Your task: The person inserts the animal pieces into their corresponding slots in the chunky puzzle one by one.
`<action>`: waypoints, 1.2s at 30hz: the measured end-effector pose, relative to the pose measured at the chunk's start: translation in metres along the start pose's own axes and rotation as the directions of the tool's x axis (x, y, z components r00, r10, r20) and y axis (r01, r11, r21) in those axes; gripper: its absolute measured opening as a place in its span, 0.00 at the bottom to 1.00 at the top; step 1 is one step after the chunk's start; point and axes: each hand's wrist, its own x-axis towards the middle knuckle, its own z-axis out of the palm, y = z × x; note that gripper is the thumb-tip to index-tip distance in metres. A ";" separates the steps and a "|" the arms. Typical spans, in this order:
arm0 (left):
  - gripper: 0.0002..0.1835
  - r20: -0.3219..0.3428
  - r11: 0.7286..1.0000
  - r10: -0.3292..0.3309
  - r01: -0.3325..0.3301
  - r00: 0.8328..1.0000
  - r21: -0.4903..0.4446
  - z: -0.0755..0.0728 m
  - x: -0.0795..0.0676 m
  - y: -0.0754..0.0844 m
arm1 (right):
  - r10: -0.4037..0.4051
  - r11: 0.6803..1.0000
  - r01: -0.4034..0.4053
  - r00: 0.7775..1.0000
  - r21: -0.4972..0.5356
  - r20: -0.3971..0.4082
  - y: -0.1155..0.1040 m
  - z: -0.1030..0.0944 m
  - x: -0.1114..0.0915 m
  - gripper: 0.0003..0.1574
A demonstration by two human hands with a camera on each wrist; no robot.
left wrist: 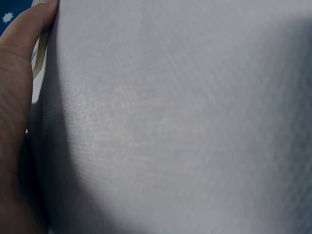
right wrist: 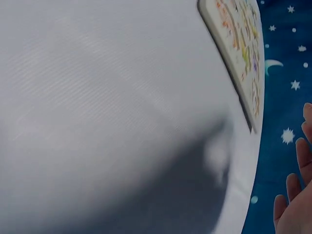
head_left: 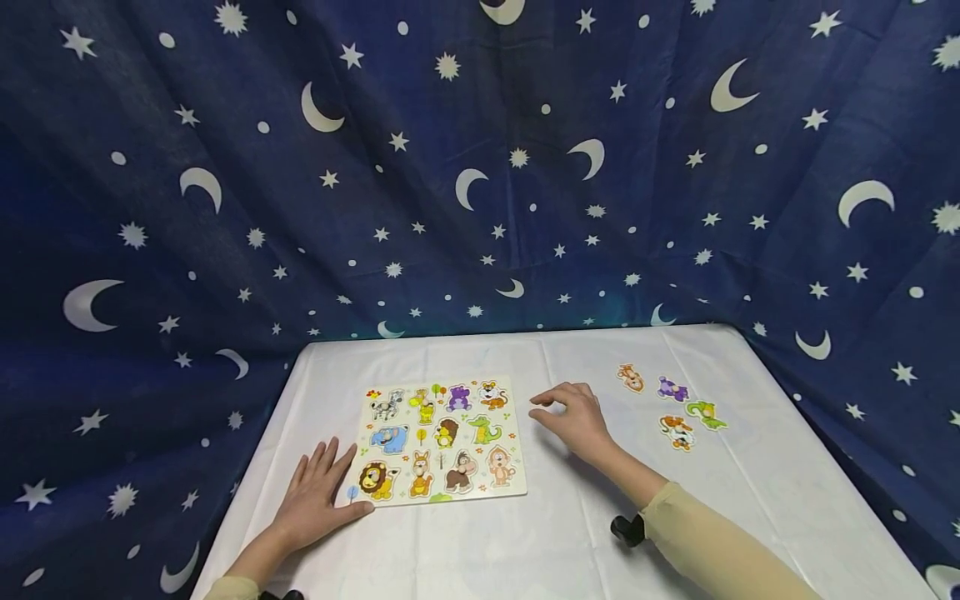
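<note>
A white animal puzzle board lies flat on the cloth-covered table, with colourful animals in rows. My left hand rests spread at its lower left corner, thumb along the near edge and fingers by the left side. In the left wrist view the thumb meets the board's edge. My right hand is held just right of the board, thumb and fingers loosely bent with a gap between them and nothing in it. The right wrist view shows its fingers apart from the board.
Several loose puzzle pieces lie right of my right hand: a monkey, a purple hippo, a green crocodile and a tiger. Behind the white table hangs a dark blue curtain with moons and stars.
</note>
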 end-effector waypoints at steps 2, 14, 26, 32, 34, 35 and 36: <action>0.59 -0.003 1.000 0.000 0.000 1.000 -0.003 0.000 -0.001 -0.001 | 0.009 1.000 -0.009 1.000 0.001 -0.006 0.006 -0.004 -0.004 0.10; 0.59 -0.013 1.000 0.010 -0.010 1.000 0.008 0.004 -0.003 -0.002 | 0.053 0.998 -0.053 0.998 0.018 -0.030 0.026 -0.027 -0.036 0.15; 0.59 -0.015 1.000 0.011 -0.010 1.000 0.012 0.002 -0.002 -0.002 | 0.063 0.996 -0.065 0.997 -0.068 -0.044 0.049 -0.053 -0.066 0.14; 0.59 -0.014 1.000 0.017 -0.016 1.000 0.013 0.002 -0.002 -0.001 | 0.063 0.992 -0.070 0.996 -0.109 -0.065 0.061 -0.067 -0.081 0.13; 0.58 -0.012 1.000 0.014 -0.013 1.000 0.012 0.002 -0.002 -0.001 | 0.063 0.991 -0.071 0.995 -0.117 -0.071 0.066 -0.071 -0.086 0.13; 0.59 -0.012 1.000 0.013 -0.012 1.000 0.012 0.002 -0.002 -0.001 | 0.065 0.990 -0.074 0.995 -0.122 -0.077 0.068 -0.073 -0.088 0.13; 0.59 -0.011 1.000 0.012 -0.011 1.000 0.012 0.001 -0.001 -0.001 | 0.069 0.989 -0.079 0.994 -0.125 -0.081 0.070 -0.074 -0.090 0.14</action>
